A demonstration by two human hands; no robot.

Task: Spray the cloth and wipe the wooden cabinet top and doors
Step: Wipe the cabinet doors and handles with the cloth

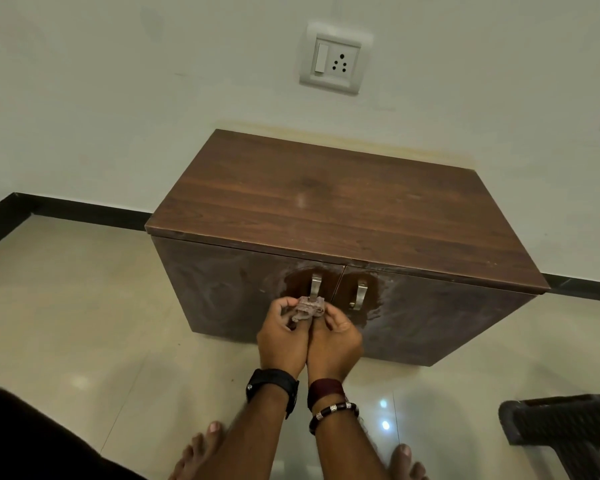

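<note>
A small crumpled cloth [307, 308] is pinched between a person's left hand [282, 336] and right hand [335, 341], both closed on it, held right at the lower end of the left door handle [315, 285] of a low wooden cabinet [343, 216]. A cleaner, darker patch surrounds that handle and the right door handle [359, 295]; the rest of the doors looks dusty. The cabinet stands against a pale wall under a switch-and-socket plate [335, 58]. Bare feet [404, 460] rest on glossy floor tiles [84, 323].
</note>
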